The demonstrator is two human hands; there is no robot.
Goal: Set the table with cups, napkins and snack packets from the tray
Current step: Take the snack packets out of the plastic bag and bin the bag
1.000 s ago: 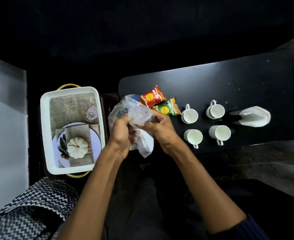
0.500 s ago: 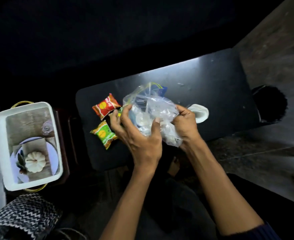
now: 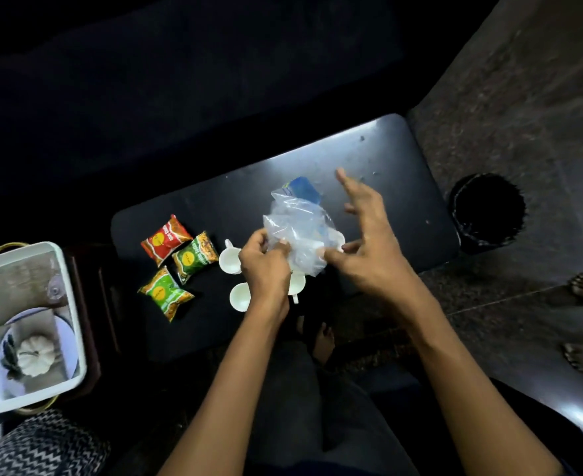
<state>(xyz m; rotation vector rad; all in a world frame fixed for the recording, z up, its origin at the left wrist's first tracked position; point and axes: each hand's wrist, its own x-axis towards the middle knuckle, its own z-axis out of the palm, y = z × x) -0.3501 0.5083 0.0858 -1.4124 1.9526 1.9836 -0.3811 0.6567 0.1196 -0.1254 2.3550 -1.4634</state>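
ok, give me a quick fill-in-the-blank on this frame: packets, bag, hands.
1. The snack packets on the table number ____: one red packet and two green.
2. The clear plastic bag is pinched by the ____ hand.
3. The right hand has its fingers ____, not closed on the bag.
4. The white pumpkin lies in the white ____.

Missing words: three; left; spread; tray

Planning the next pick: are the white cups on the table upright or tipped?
Upright: the visible cups show open mouths facing up; hands and bag hide others.
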